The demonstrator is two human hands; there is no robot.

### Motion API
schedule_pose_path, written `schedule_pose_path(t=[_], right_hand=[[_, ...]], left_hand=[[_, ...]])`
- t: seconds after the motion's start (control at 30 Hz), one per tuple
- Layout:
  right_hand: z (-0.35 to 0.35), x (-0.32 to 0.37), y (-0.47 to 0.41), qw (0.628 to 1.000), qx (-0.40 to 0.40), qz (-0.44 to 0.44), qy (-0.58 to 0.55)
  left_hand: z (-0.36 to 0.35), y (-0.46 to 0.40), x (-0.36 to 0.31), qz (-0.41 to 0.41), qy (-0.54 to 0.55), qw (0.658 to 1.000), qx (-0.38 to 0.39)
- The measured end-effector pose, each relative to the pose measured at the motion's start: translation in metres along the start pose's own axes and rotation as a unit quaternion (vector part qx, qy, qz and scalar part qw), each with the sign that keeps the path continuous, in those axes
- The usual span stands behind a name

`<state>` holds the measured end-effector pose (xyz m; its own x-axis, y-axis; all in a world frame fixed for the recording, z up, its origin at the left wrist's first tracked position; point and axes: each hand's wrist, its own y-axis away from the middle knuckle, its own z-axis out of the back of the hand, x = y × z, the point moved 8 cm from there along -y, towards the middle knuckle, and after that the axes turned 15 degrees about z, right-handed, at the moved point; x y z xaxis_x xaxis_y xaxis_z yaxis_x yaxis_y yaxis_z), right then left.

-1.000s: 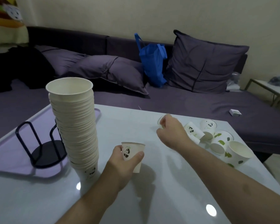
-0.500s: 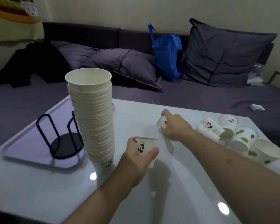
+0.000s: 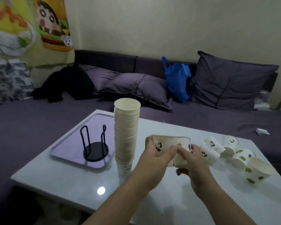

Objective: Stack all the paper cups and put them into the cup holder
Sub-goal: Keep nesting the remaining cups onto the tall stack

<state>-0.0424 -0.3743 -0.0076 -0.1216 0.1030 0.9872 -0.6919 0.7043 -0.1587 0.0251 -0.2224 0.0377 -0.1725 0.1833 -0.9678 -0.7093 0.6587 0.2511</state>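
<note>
Paper panda cup (image 3: 165,146) nested, both hands' (image 3: 154,155) grip closed on it.

1. One tall stack of paper cups (image 3: 126,132) stands upright near the middle of the counter (image 3: 71,179); the cups in it are too many and too tightly nested to count.
2. Two paper cups (image 3: 170,147) are held between two hands, the left hand (image 3: 154,153) and the right hand (image 3: 193,159).
3. Six loose cups (image 3: 237,153) lie or stand by the counter's right edge, some tipped on their sides.
4. One black wire cup holder (image 3: 95,146) stands on one purple tray (image 3: 63,153) at the counter's left edge.
5. Three purple pillows (image 3: 230,82) and one blue bag (image 3: 177,82) sit on the sofa beyond the far edge.
</note>
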Motion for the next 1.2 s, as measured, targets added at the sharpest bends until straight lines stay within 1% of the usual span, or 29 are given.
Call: schedule_pose_path(t=[0.1,0.2,0.33,0.43,0.5,0.67,0.77,0.87,0.93,1.03,1.13,1.2], right_hand=[[-0.01,0.015,0.018,0.999,0.01,0.018,-0.043],[-0.016,0.023,0.028,0.998,0.002,0.035,-0.061],[-0.021,0.027,0.031,0.996,0.007,0.048,-0.069],[-0.026,0.029,0.03,0.995,0.02,0.054,-0.079],[-0.03,0.031,0.029,0.994,0.029,0.062,-0.083],[-0.039,0.027,0.021,0.994,0.042,0.074,-0.073],[-0.044,0.026,0.017,0.993,0.045,0.077,-0.074],[-0.05,0.027,0.014,0.993,0.049,0.082,-0.074],[-0.053,0.028,0.012,0.992,0.047,0.09,-0.075],[-0.057,0.041,0.012,0.988,0.048,0.112,-0.095],[-0.059,0.067,0.012,0.98,0.053,0.148,-0.125],[-0.057,0.093,0.012,0.97,0.053,0.186,-0.148]], left_hand=[[0.014,0.026,-0.037,-0.054,0.029,0.998,-0.006],[0.034,0.048,-0.083,-0.122,0.045,0.991,-0.028],[0.071,0.065,-0.134,-0.208,0.054,0.971,-0.104],[0.102,0.064,-0.148,-0.243,0.048,0.954,-0.17],[0.115,0.06,-0.151,-0.253,0.035,0.947,-0.194],[0.128,0.043,-0.139,-0.236,-0.011,0.946,-0.221],[0.13,0.031,-0.127,-0.188,-0.045,0.954,-0.231],[0.129,0.019,-0.112,-0.13,-0.058,0.965,-0.218],[0.126,0.014,-0.105,-0.103,-0.087,0.967,-0.217],[0.123,0.012,-0.096,-0.089,-0.114,0.964,-0.222],[0.116,0.012,-0.089,-0.087,-0.12,0.968,-0.204],[0.108,0.015,-0.086,-0.094,-0.129,0.969,-0.191]])
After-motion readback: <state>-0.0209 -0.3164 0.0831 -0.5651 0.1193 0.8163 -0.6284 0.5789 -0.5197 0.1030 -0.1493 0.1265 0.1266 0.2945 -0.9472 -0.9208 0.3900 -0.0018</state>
